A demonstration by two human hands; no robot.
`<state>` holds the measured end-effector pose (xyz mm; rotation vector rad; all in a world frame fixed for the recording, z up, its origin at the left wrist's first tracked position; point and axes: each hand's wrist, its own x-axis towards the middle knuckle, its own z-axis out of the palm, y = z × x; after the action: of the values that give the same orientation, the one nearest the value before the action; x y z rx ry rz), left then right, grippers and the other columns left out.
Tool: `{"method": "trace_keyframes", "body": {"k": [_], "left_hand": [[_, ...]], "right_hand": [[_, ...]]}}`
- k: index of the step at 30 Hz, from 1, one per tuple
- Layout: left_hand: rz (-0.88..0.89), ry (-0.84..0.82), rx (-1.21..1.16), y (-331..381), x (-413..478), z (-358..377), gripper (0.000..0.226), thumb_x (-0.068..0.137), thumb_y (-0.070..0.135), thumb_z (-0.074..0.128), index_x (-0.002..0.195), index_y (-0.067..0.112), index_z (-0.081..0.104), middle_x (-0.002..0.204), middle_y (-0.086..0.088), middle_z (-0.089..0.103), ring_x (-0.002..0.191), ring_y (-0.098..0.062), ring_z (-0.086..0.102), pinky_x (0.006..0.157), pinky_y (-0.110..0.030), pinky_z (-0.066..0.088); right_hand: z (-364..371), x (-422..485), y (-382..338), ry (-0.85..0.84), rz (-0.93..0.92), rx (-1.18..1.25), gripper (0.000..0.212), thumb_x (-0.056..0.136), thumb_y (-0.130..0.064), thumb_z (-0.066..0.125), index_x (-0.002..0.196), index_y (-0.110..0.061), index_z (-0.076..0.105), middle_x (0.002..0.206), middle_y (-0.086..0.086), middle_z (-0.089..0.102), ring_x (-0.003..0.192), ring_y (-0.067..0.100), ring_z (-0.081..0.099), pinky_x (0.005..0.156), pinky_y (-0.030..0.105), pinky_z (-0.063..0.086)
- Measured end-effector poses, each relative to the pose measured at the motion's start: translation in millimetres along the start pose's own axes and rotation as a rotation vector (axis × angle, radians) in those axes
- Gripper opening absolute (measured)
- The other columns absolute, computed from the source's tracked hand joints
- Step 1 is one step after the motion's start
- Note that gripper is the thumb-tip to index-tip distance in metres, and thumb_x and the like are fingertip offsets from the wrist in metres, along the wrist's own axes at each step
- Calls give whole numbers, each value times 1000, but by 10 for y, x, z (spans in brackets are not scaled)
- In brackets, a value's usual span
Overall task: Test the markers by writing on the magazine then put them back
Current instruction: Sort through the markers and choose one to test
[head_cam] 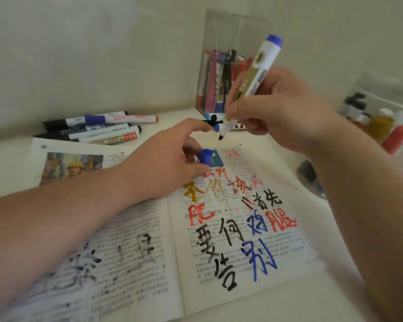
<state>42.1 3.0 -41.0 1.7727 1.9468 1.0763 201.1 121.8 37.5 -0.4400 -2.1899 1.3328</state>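
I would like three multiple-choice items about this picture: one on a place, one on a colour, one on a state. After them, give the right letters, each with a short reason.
1. Where does the clear box stand?
A. On the left page
B. Behind the magazine
C. On the right page

2. What colour is the cap in the left hand?
A. Red
B. Black
C. Blue

3. How is the marker in the right hand?
A. Capped
B. Uncapped, tip pointing down
C. Lying on the table

Answers:
1 B, the clear box stands beyond the far edge of the magazine.
2 C, the left hand pinches a blue cap over the page.
3 B, the right hand holds the marker with its bare tip pointing down.
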Motion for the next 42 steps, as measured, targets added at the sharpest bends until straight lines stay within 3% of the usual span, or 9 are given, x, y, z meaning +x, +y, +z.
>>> {"method": "trace_keyframes", "body": {"k": [4, 8, 14, 23, 26, 29, 35, 38, 42], "left_hand": [[-19, -3, -7, -40, 21, 13, 65, 79, 34, 84, 131, 47, 46, 93, 21, 70, 81, 5, 61, 67, -8, 41], [-12, -48, 3, -31, 36, 32, 65, 79, 37, 84, 133, 46, 48, 96, 23, 71, 88, 5, 62, 72, -6, 40], [-1, -74, -22, 14, 19, 28, 64, 77, 37, 84, 132, 44, 51, 96, 26, 72, 85, 0, 65, 70, -11, 41], [11, -62, -67, 37, 10, 19, 61, 74, 33, 88, 121, 48, 53, 93, 23, 73, 82, -1, 67, 69, -10, 43], [-8, -57, -83, 22, 11, 11, 62, 74, 32, 87, 122, 50, 52, 93, 24, 73, 84, 1, 67, 70, -10, 43], [-30, -75, -77, 15, 9, 9, 64, 77, 33, 85, 132, 42, 53, 91, 27, 71, 86, 2, 66, 71, -9, 42], [-24, -77, -105, 11, 9, -6, 64, 79, 31, 85, 133, 39, 53, 90, 23, 73, 86, 1, 68, 75, -18, 48], [-17, -73, -128, 6, 5, -7, 66, 77, 30, 86, 134, 40, 54, 87, 19, 73, 84, -4, 69, 80, -28, 55], [-18, -55, -111, 5, -6, -17, 66, 76, 31, 87, 132, 43, 54, 86, 17, 71, 81, 0, 69, 74, -16, 54]], "right_hand": [[44, -31, 353, 136, -53, 167, 13, 75, -16, 72, 64, -22, 69, 56, 20, 47, 47, 15, 36, 45, 25, 27], [42, -113, 509, 89, -70, 128, 20, 72, -29, 75, 79, -11, 67, 73, 40, 50, 50, 19, 43, 45, 26, 36], [48, -129, 487, 33, -109, 23, 5, 83, -13, 68, 79, -10, 66, 61, -7, 63, 52, 2, 54, 52, 14, 42], [119, -143, 515, -109, -6, -184, 15, 86, -15, 78, 89, -3, 71, 77, 14, 70, 66, 24, 66, 64, 36, 54], [128, -151, 485, -83, -31, -98, 13, 93, -18, 71, 88, -7, 69, 64, -6, 66, 54, 1, 58, 55, 12, 44], [112, -127, 492, 31, -47, -32, 25, 95, -29, 65, 91, -5, 68, 60, -10, 57, 52, 1, 51, 53, 10, 40], [199, -127, 446, 92, -56, -218, 19, 95, -37, 66, 85, -22, 67, 61, -14, 64, 55, 0, 57, 55, 18, 44], [254, -124, 397, 105, -87, -351, 40, 93, -51, 65, 93, -12, 70, 74, 10, 67, 66, 29, 60, 60, 46, 51], [286, -117, 370, 94, -71, -429, 36, 97, -46, 60, 98, -11, 69, 83, 15, 68, 75, 31, 62, 67, 45, 50]]}}
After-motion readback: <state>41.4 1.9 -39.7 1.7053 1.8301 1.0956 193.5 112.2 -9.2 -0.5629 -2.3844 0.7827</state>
